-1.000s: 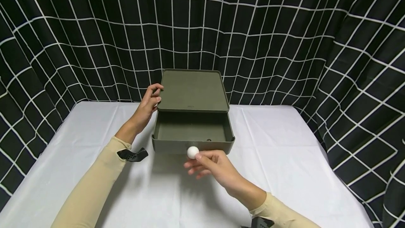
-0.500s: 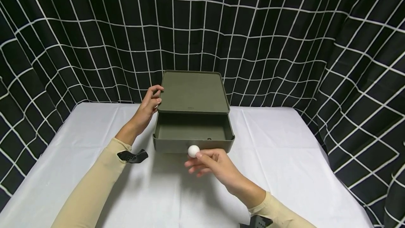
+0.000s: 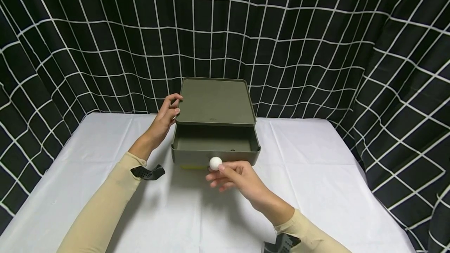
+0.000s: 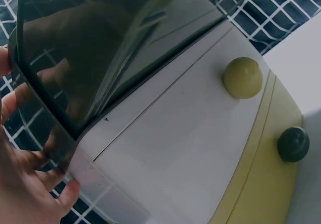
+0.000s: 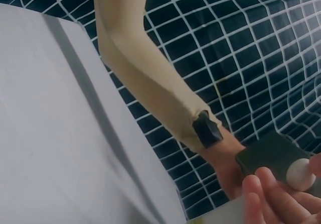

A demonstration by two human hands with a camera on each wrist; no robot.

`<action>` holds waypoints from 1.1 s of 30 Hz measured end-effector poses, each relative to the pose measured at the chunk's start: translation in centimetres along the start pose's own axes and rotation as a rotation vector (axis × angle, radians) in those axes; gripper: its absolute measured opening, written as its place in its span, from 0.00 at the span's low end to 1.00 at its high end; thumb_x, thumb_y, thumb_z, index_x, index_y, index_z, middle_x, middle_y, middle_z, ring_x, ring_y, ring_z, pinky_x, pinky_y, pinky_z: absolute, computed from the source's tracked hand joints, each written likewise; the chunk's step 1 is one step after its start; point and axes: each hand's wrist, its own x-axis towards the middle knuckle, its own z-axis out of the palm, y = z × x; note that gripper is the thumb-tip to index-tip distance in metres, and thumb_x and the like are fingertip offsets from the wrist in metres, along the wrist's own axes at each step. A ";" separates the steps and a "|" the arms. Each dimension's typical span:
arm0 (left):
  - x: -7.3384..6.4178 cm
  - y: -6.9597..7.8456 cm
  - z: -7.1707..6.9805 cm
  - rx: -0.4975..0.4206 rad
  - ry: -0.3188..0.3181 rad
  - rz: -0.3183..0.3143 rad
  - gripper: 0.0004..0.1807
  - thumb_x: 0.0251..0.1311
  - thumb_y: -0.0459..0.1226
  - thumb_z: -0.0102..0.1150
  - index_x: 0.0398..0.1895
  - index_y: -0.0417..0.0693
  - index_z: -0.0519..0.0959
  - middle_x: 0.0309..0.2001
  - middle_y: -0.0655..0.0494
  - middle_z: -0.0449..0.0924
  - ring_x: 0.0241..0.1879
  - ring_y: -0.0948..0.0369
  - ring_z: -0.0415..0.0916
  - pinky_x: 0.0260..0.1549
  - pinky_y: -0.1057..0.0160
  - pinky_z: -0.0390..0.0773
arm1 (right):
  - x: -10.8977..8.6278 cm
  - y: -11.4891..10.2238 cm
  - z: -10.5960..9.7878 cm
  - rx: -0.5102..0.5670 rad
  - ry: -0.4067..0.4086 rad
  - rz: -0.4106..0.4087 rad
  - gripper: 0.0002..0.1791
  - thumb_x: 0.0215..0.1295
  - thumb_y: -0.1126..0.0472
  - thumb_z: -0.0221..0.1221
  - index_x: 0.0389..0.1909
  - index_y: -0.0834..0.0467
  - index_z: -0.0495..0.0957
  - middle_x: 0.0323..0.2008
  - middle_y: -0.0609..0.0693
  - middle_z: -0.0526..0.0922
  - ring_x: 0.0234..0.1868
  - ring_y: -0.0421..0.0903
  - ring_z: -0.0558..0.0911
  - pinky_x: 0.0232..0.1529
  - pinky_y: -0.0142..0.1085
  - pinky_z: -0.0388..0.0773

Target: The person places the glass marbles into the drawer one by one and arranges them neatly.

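A small drawer chest with an olive-green top [image 3: 216, 100] stands on the table, its olive-green top drawer [image 3: 214, 157] pulled partly out. My right hand [image 3: 246, 184] pinches that drawer's round white knob [image 3: 215, 163] between thumb and index finger; the other fingers stay loosely extended below. At the chest's upper left side my left hand [image 3: 162, 122] rests with spread fingers touching the edge. Lower down, the left wrist view has a white drawer [image 4: 175, 128] with a yellowish knob [image 4: 243, 78], and a yellow drawer [image 4: 266, 184] with a dark green knob [image 4: 294, 144].
A white cloth [image 3: 316, 167] covers the table. Black curtains with a white grid [image 3: 299, 42] hang behind and along both sides. Inside the top drawer, a small dark spot [image 3: 232, 150] shows near its front wall.
The top drawer has slid slightly back into the chest, my right hand moving with its knob. A yellow strip now shows below the drawer front. My left hand keeps its place.
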 end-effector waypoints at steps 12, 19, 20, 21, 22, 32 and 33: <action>-0.1 -0.1 0.1 -0.016 0.005 -0.005 0.18 0.71 0.40 0.37 0.61 0.65 0.60 0.81 0.44 0.39 0.82 0.51 0.34 0.73 0.34 0.40 | 0.8 0.0 -0.2 0.024 0.013 0.021 0.21 0.76 0.57 0.51 0.55 0.71 0.78 0.38 0.43 0.91 0.37 0.38 0.88 0.38 0.33 0.83; 0.0 -0.1 0.1 -0.026 0.008 0.000 0.18 0.70 0.40 0.37 0.61 0.64 0.60 0.81 0.44 0.40 0.82 0.51 0.36 0.72 0.35 0.41 | 1.1 -0.1 -0.5 0.021 0.011 0.020 0.21 0.77 0.57 0.51 0.55 0.71 0.77 0.38 0.42 0.91 0.37 0.38 0.88 0.38 0.33 0.83; 0.1 -0.1 0.1 -0.028 0.009 0.002 0.18 0.70 0.39 0.37 0.61 0.64 0.60 0.81 0.44 0.41 0.81 0.51 0.36 0.72 0.35 0.42 | 1.2 -0.1 -0.5 0.022 0.012 0.022 0.21 0.77 0.57 0.51 0.55 0.71 0.78 0.38 0.42 0.91 0.37 0.38 0.88 0.38 0.33 0.83; 0.1 -0.1 0.1 -0.030 0.010 0.004 0.18 0.70 0.39 0.37 0.61 0.64 0.60 0.81 0.44 0.41 0.81 0.51 0.37 0.72 0.36 0.42 | 1.2 -0.1 -0.6 0.022 0.015 0.024 0.21 0.76 0.57 0.51 0.55 0.71 0.78 0.38 0.43 0.91 0.37 0.38 0.88 0.38 0.33 0.83; 0.1 -0.1 0.1 -0.032 0.010 0.006 0.18 0.70 0.39 0.37 0.61 0.64 0.60 0.81 0.44 0.42 0.81 0.51 0.37 0.72 0.36 0.42 | 1.3 -0.1 -0.6 0.023 0.015 0.025 0.21 0.76 0.57 0.51 0.55 0.71 0.78 0.38 0.43 0.91 0.37 0.38 0.88 0.38 0.33 0.83; 0.1 0.0 0.0 -0.027 0.012 -0.006 0.18 0.69 0.40 0.37 0.60 0.66 0.60 0.81 0.46 0.42 0.78 0.52 0.41 0.68 0.42 0.46 | 1.5 -0.2 -0.7 0.036 0.012 0.029 0.21 0.76 0.57 0.51 0.55 0.70 0.78 0.37 0.41 0.91 0.37 0.38 0.89 0.39 0.32 0.83; 0.1 0.0 0.0 -0.028 0.013 -0.007 0.19 0.69 0.40 0.37 0.60 0.66 0.60 0.81 0.45 0.42 0.78 0.52 0.42 0.67 0.43 0.46 | 1.5 -0.2 -0.7 0.037 0.012 0.028 0.20 0.76 0.57 0.51 0.55 0.70 0.78 0.36 0.40 0.91 0.37 0.38 0.89 0.39 0.32 0.83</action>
